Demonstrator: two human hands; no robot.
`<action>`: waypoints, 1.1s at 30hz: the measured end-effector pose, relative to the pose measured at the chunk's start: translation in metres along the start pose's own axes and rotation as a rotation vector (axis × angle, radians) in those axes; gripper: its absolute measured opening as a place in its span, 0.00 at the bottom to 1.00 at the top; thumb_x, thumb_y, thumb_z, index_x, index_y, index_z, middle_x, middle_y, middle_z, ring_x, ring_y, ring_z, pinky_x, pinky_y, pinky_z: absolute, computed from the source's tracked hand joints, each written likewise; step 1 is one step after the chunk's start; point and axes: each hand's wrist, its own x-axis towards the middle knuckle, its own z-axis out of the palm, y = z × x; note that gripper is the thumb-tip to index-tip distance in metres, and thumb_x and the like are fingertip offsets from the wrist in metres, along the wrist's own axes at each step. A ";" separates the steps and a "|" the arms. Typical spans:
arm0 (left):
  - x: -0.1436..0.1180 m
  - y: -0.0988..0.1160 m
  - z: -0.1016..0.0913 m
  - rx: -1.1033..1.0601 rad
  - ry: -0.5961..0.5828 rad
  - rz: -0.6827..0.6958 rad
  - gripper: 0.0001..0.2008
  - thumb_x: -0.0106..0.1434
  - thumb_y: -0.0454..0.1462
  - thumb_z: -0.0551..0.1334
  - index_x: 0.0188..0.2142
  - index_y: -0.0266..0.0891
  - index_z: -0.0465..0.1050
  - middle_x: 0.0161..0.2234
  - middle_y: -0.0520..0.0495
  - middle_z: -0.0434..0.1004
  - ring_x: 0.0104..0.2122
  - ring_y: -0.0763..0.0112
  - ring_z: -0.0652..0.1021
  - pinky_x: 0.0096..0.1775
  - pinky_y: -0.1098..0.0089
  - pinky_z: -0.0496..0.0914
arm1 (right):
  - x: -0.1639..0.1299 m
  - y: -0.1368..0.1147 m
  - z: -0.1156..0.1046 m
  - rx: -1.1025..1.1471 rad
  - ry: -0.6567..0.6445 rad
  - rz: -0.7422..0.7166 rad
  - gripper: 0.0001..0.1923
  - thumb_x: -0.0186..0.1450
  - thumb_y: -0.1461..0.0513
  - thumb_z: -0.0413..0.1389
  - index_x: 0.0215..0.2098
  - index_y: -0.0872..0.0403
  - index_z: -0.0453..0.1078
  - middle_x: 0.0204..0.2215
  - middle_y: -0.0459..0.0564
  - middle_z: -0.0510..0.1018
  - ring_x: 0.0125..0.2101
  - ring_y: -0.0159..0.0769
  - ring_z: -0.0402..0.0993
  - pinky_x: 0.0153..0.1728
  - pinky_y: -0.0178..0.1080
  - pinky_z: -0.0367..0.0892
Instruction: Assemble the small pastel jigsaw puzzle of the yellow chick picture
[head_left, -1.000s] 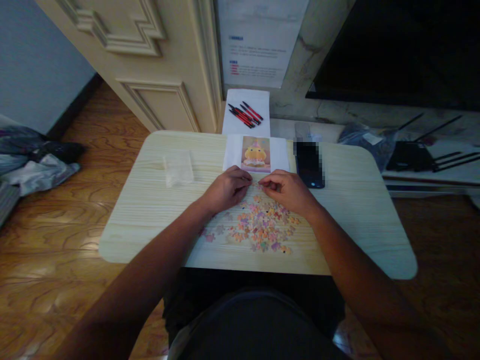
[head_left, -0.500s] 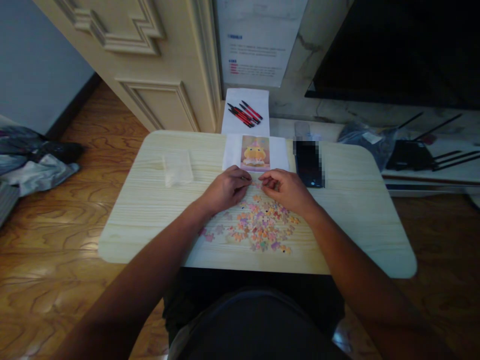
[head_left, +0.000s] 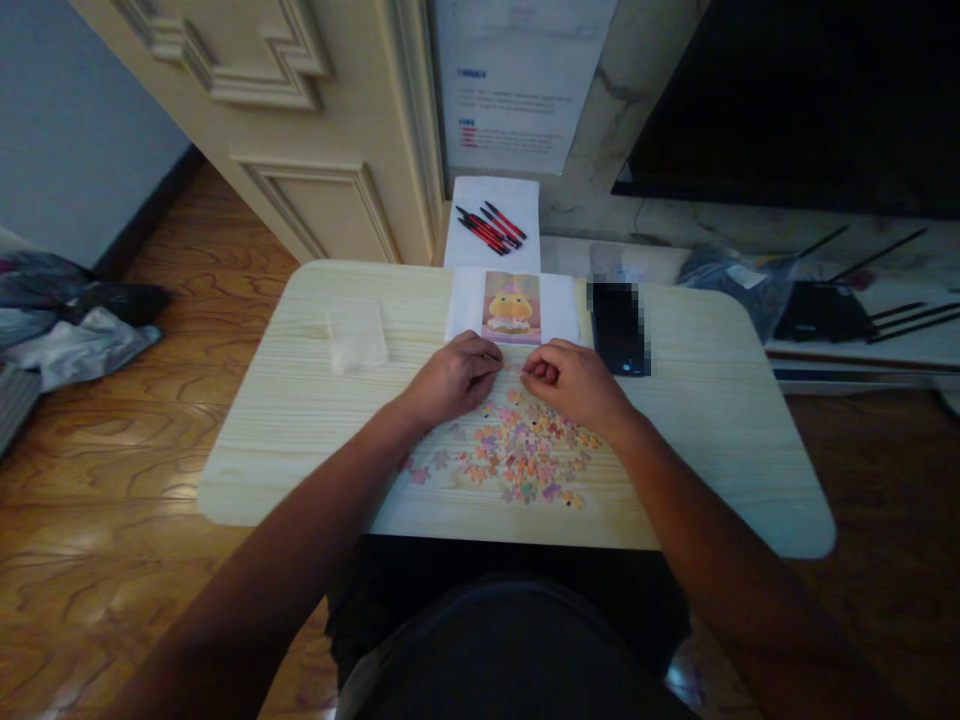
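Observation:
Many small jigsaw puzzle pieces in orange, pink and purple lie loosely spread on the pale wooden table. Just beyond them, my left hand rests on the table with its fingers curled together; whatever is at its fingertips is too small to make out. Facing it across a narrow gap, my right hand has thumb and forefinger pinched, and what they hold cannot be made out. Faint pinkish pieces show between the fingertips. Behind both hands lies a white sheet with a printed picture of a yellow cartoon figure.
A dark phone lies right of the picture sheet, near my right hand. On the left is a clear plastic bag. Several red-and-black pens rest on white paper behind the table. A black router stands at right.
My right hand has shifted slightly to the right and its fingers have closed into a tighter pinch. The left hand stays nearly still.

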 end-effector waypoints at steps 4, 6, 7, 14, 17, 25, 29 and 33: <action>0.001 0.000 0.000 0.002 0.015 0.005 0.12 0.74 0.31 0.62 0.44 0.37 0.87 0.46 0.38 0.87 0.45 0.59 0.83 0.48 0.57 0.83 | 0.000 -0.002 -0.001 -0.004 -0.017 0.008 0.05 0.68 0.65 0.69 0.36 0.52 0.78 0.33 0.46 0.79 0.30 0.35 0.76 0.36 0.40 0.70; 0.000 0.000 0.001 -0.002 0.020 0.014 0.12 0.74 0.30 0.62 0.44 0.36 0.87 0.46 0.38 0.87 0.45 0.59 0.83 0.47 0.57 0.83 | 0.000 -0.003 0.000 0.005 -0.024 0.015 0.06 0.68 0.64 0.70 0.36 0.51 0.78 0.34 0.46 0.79 0.31 0.35 0.76 0.36 0.40 0.70; 0.000 0.000 0.001 -0.002 0.024 0.018 0.11 0.74 0.30 0.62 0.44 0.36 0.87 0.46 0.38 0.87 0.44 0.59 0.83 0.46 0.58 0.83 | 0.000 -0.004 0.000 0.008 -0.028 0.020 0.06 0.69 0.64 0.70 0.36 0.51 0.78 0.34 0.46 0.79 0.31 0.35 0.76 0.36 0.40 0.70; 0.000 0.000 0.002 0.003 0.030 0.021 0.11 0.74 0.30 0.63 0.44 0.37 0.87 0.47 0.37 0.87 0.46 0.59 0.83 0.48 0.57 0.83 | 0.000 0.000 0.000 0.034 0.009 0.018 0.11 0.67 0.63 0.73 0.45 0.52 0.80 0.35 0.46 0.81 0.32 0.36 0.76 0.37 0.41 0.70; 0.000 0.000 0.001 -0.009 0.015 0.011 0.11 0.74 0.30 0.63 0.45 0.37 0.87 0.49 0.37 0.88 0.47 0.58 0.83 0.50 0.56 0.83 | 0.001 0.002 -0.001 0.007 -0.003 -0.011 0.09 0.67 0.64 0.71 0.45 0.52 0.80 0.36 0.47 0.81 0.32 0.36 0.76 0.38 0.41 0.71; 0.000 -0.001 0.003 -0.012 0.005 0.003 0.12 0.74 0.30 0.62 0.46 0.38 0.88 0.48 0.38 0.89 0.46 0.59 0.83 0.49 0.57 0.82 | -0.001 -0.005 0.001 -0.030 -0.005 0.033 0.08 0.68 0.61 0.72 0.39 0.50 0.77 0.36 0.47 0.80 0.34 0.38 0.77 0.38 0.42 0.70; 0.000 -0.001 0.003 0.001 0.008 0.020 0.12 0.74 0.30 0.62 0.44 0.36 0.88 0.47 0.37 0.88 0.45 0.59 0.83 0.48 0.57 0.82 | -0.001 -0.008 0.003 -0.049 0.005 0.053 0.10 0.68 0.61 0.73 0.38 0.51 0.76 0.36 0.47 0.79 0.34 0.39 0.76 0.39 0.42 0.69; 0.000 -0.001 0.003 0.001 0.009 0.025 0.12 0.74 0.30 0.63 0.44 0.36 0.87 0.47 0.37 0.88 0.45 0.59 0.83 0.48 0.58 0.82 | 0.000 -0.010 0.005 -0.079 0.005 0.061 0.10 0.68 0.61 0.73 0.37 0.51 0.76 0.35 0.47 0.80 0.35 0.40 0.77 0.39 0.43 0.68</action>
